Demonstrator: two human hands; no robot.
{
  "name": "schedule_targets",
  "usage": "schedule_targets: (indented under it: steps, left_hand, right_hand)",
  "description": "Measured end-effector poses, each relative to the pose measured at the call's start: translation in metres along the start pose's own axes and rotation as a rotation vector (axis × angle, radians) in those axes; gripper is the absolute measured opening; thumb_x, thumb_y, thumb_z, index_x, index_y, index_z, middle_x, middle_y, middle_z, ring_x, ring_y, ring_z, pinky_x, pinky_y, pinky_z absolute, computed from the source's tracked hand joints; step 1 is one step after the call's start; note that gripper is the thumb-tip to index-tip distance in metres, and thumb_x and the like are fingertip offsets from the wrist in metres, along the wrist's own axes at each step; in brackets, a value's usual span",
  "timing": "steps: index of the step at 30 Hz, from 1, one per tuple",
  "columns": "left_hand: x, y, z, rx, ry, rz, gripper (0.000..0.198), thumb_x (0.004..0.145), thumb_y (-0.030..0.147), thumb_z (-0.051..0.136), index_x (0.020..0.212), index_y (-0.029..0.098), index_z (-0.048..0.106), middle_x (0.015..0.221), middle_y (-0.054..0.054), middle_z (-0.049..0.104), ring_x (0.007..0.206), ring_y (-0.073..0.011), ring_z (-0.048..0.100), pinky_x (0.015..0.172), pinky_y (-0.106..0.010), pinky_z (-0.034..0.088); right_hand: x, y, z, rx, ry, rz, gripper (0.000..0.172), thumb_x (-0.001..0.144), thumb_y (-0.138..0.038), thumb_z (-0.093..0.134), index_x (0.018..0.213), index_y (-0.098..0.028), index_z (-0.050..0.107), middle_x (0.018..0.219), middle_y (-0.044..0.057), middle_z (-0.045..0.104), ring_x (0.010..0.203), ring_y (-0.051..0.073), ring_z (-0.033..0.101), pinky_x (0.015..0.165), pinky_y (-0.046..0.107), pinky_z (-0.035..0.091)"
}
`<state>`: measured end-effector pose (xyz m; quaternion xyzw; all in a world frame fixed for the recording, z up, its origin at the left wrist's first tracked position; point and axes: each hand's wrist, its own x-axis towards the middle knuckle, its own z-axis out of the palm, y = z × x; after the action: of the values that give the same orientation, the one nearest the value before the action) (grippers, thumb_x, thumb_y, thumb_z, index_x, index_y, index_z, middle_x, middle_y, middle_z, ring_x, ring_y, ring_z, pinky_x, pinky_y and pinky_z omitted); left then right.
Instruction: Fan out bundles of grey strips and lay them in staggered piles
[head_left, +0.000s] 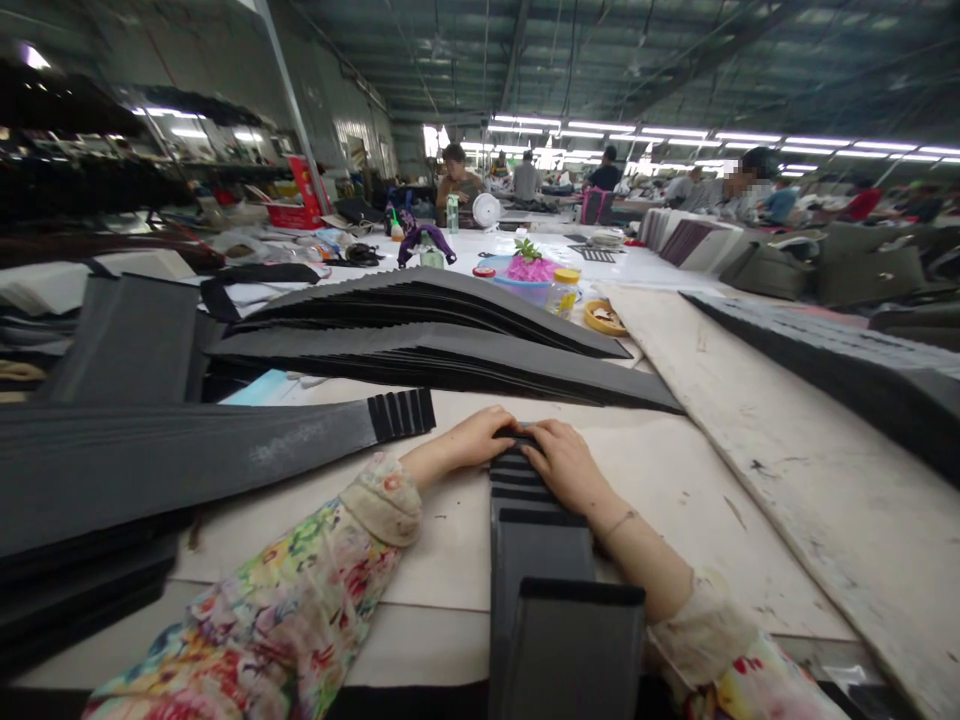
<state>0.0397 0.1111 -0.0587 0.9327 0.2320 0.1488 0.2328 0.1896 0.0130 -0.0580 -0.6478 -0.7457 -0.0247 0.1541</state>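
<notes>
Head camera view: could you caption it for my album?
Left fingers and right fingers at the far end of overlapping dark strips on a pale work surface.

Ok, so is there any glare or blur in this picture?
Head view: strip lights glare white under a dim roof; head view: the left hand and right hand look fairly clear, while the pile at the right edge looks stretched and soft; head view: a pixelated patch covers part of a co-worker in the background.

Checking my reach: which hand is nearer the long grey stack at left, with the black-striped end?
Left. The left hand is just right of the stack; the right hand is farther right.
</notes>
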Motion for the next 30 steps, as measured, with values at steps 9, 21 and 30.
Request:
schedule_targets:
  steps: [9,21,30]
  left_hand:
    - [-0.003,0.003,0.002,0.144,0.004,0.075,0.016,0.084,0.02,0.046,0.087,0.015,0.061,0.085,-0.005,0.054,0.086,-0.0168,0.05,0.081,-0.028,0.041]
    - [-0.044,-0.012,0.0,0.196,0.076,0.102,0.031,0.086,0.009,0.037,0.108,0.02,0.056,0.101,-0.005,0.056,0.096,-0.0161,0.048,0.087,-0.029,0.039]
    - [-0.004,-0.015,-0.012,0.169,0.07,-0.108,0.026,0.083,0.011,0.042,0.1,0.014,0.061,0.098,-0.006,0.06,0.094,-0.0137,0.054,0.087,-0.024,0.042]
  right_hand:
    - [-0.001,-0.008,-0.005,-0.081,-0.073,-0.017,0.027,0.09,-0.029,0.038,0.098,-0.016,0.06,0.091,0.008,0.058,0.09,0.018,0.051,0.082,0.029,0.038]
    - [-0.009,-0.013,-0.007,-0.207,-0.053,0.06,0.035,0.092,-0.031,0.03,0.097,-0.019,0.062,0.088,0.008,0.06,0.084,0.019,0.055,0.072,0.028,0.04]
    - [-0.008,-0.014,-0.006,-0.221,-0.044,0.06,0.036,0.092,-0.03,0.03,0.093,-0.018,0.063,0.087,0.008,0.061,0.083,0.019,0.055,0.072,0.028,0.04]
